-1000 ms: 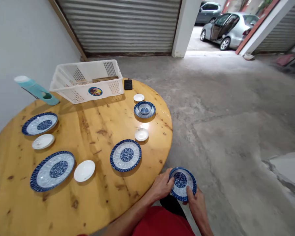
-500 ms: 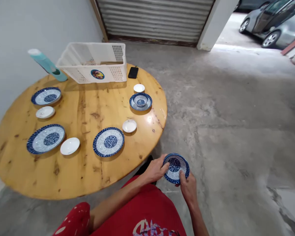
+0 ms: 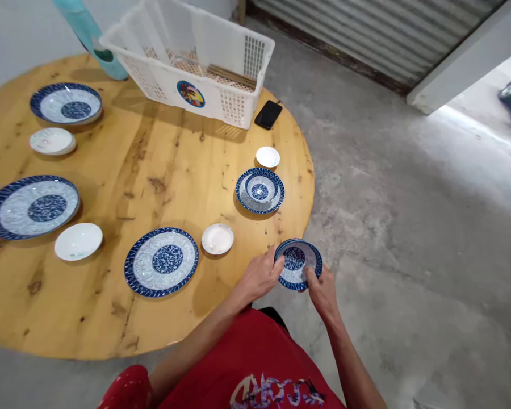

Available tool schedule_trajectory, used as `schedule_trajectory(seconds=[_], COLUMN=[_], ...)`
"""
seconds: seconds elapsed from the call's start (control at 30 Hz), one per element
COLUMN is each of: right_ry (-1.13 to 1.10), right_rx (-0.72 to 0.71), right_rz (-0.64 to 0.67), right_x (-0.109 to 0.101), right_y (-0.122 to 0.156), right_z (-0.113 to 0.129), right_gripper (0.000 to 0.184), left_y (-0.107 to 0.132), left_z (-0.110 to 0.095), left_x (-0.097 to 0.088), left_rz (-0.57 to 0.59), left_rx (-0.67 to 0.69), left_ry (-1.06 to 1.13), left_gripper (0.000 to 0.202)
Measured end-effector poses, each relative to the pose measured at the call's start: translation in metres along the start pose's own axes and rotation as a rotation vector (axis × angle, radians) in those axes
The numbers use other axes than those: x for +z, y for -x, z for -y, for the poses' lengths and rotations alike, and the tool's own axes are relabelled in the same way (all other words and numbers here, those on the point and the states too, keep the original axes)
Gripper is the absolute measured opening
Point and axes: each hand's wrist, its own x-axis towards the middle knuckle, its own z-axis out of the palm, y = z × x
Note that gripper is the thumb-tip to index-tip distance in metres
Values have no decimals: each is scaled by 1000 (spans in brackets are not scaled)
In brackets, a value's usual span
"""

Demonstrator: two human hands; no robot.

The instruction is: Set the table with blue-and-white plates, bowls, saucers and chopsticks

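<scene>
Between my two hands is a small stack of blue-and-white bowls [image 3: 295, 260], held just off the table's right front edge. My left hand [image 3: 262, 275] grips the left rim, fingers closed on it. On the lower right rim, my right hand [image 3: 322, 288] is closed with its thumb inside the top bowl. Nearby on the table, a blue-rimmed plate [image 3: 242, 200] carries a matching bowl [image 3: 260, 187]. A bare blue-rimmed plate [image 3: 162, 262] lies to the left, beside a small white bowl [image 3: 217, 238].
The round wooden table [image 3: 153, 153] bears more blue-rimmed plates [image 3: 32, 207] and white bowls [image 3: 79, 241] at left. A white plastic basket [image 3: 213, 94] containing sticks stands at the back, between a turquoise bottle [image 3: 89, 40] and a black phone [image 3: 268, 114]. Concrete floor [image 3: 387, 216] lies rightward.
The view has turned and come closer to the table. My hands, still on the bowl stack, have moved nearer to the table's edge and the plate with the bowl.
</scene>
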Motion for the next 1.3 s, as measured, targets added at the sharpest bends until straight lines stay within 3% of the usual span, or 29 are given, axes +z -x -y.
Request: schedule_trajectory(seconds=[0.3, 0.5, 0.67, 0.83, 1.0, 1.3], right_ry=[84, 148, 360, 674, 879, 1050], right_rx=[-241, -318, -436, -543, -557, -578], right_rz=[149, 356, 459, 563, 668, 735], right_x=[23, 46, 61, 66, 68, 77], right_y=[-125, -193, -240, -268, -282, -288], right_z=[68, 97, 106, 118, 128, 138], right_gripper=[20, 15, 22, 44, 63, 64], left_y=[-74, -109, -132, -148, -155, -159], left_z=[-12, 0, 7, 9, 11, 15], left_x=[-69, -93, -97, -94, -86, -82], left_rz=[-241, -436, -465, -467, -483, -479], left_rx=[-170, -300, -477, -598, -646, -703], left_ry=[-341, -408, -384, -338, -325, -338], left_gripper=[32, 37, 38, 38, 43, 49])
